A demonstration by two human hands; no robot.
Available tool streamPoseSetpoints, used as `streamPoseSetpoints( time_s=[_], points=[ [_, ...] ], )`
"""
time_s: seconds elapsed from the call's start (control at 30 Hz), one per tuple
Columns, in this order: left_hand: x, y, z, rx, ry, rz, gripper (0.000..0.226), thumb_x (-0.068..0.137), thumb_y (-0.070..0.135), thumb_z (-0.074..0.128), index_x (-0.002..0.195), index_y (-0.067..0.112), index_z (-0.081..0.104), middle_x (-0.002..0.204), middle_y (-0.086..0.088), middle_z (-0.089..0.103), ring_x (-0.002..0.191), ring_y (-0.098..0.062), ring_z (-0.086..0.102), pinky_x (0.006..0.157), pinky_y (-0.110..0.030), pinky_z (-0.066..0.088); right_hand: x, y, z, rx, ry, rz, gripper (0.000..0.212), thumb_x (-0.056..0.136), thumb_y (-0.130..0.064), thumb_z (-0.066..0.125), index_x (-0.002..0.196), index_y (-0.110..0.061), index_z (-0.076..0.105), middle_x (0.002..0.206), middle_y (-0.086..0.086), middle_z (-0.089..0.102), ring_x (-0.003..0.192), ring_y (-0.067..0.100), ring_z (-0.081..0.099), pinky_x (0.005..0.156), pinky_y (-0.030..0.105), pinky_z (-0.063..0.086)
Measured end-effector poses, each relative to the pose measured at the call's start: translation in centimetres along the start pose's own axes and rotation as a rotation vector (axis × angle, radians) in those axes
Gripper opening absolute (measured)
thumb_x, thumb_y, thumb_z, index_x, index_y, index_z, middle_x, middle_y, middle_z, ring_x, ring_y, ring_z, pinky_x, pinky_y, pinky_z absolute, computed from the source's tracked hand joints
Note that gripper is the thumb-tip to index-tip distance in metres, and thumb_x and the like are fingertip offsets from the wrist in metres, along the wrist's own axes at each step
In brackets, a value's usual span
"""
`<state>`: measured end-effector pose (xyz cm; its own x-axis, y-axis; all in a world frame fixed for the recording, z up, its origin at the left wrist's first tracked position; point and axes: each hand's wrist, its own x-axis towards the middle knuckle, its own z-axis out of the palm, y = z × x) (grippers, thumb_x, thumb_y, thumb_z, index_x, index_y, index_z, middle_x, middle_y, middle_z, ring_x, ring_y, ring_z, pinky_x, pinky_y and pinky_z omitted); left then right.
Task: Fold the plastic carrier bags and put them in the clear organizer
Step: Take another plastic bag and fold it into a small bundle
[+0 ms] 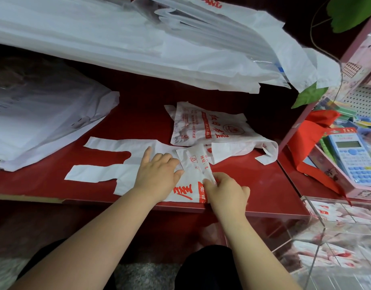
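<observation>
One counter [151, 109]: red and glossy, it carries all the loose bags.
Top pile [138, 38]: large white bags heaped along the far edge, drooping toward the right.
Left stack [44, 122]: more white bags lying flat, well apart from the hands.
Organizer [323, 233]: clear-walled, at the lower right past the counter's near corner, with folded bags [335, 212] printed in red already in its compartments.
Flat bag [138, 148]: white with red print, spread near the front edge. Its two handles point left, and its right end is turned over on itself.
Printed bag [203, 126]: white with red lettering, crumpled just behind the flat bag and overlapping its right end.
Left hand [157, 174]: fingers loose and apart, palm pressing down on the middle of the flat bag.
Right hand [228, 191]: thumb and fingertips pinched together on the turned-over end of the flat bag, beside the red print.
Calculator [353, 158]: blue and white, on the pink shelf at the right.
Leaf [310, 95]: green, hanging below the top pile's right end.
</observation>
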<state>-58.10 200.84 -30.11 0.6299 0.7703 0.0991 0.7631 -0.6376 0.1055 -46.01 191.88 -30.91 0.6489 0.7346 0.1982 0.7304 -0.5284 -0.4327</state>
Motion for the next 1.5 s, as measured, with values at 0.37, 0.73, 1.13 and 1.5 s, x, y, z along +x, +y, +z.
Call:
streamPoseSetpoints(
  time_s=[0.37,0.73,1.13,1.5],
  points=[
    [0.4,-0.3,0.4,-0.102,-0.103,0.005,0.047,0.102,0.034,0.019,0.147,0.023,0.018,0.156,0.004,0.011,0.143,-0.013,0.006,0.114,-0.032,0.003,-0.5,2.1,0.0,0.081,0.173,-0.566,0.039,0.080,-0.014,0.040,0.109,-0.005,0.064,0.124,0.022,0.056,0.119,0.036,0.047,0.099,0.045,0.026],
    [-2.6,-1.2,0.2,-0.108,-0.139,0.072,0.046,0.102,0.035,0.016,0.148,0.029,0.011,0.156,0.008,0.004,0.143,-0.008,0.000,0.113,-0.027,-0.004,2.1,1.6,-2.1,0.393,-0.123,-0.331,0.025,0.088,-0.009,0.057,0.112,-0.012,0.064,0.100,-0.002,0.064,0.095,0.012,0.055,0.082,0.010,0.036],
    [-3.0,-1.9,-0.1,-0.116,-0.179,0.124,0.047,0.102,0.036,0.017,0.147,0.032,0.010,0.156,0.009,0.002,0.142,-0.008,-0.002,0.112,-0.026,-0.007,8.0,-1.5,-1.2,0.213,-0.389,-0.227,0.030,0.085,-0.014,0.062,0.115,-0.012,0.060,0.083,-0.014,0.047,0.086,0.010,0.046,0.086,0.027,0.039],
    [-2.5,0.3,-2.0,-0.422,-0.107,0.172,0.049,0.099,0.046,0.010,0.143,0.033,0.026,0.150,0.014,0.024,0.139,-0.002,0.011,0.108,-0.019,-0.006,7.8,1.0,-0.4,0.242,-0.318,-0.166,0.027,0.083,-0.012,0.063,0.110,-0.012,0.062,0.071,-0.014,0.042,0.078,0.011,0.046,0.080,0.024,0.035]
  ],
)
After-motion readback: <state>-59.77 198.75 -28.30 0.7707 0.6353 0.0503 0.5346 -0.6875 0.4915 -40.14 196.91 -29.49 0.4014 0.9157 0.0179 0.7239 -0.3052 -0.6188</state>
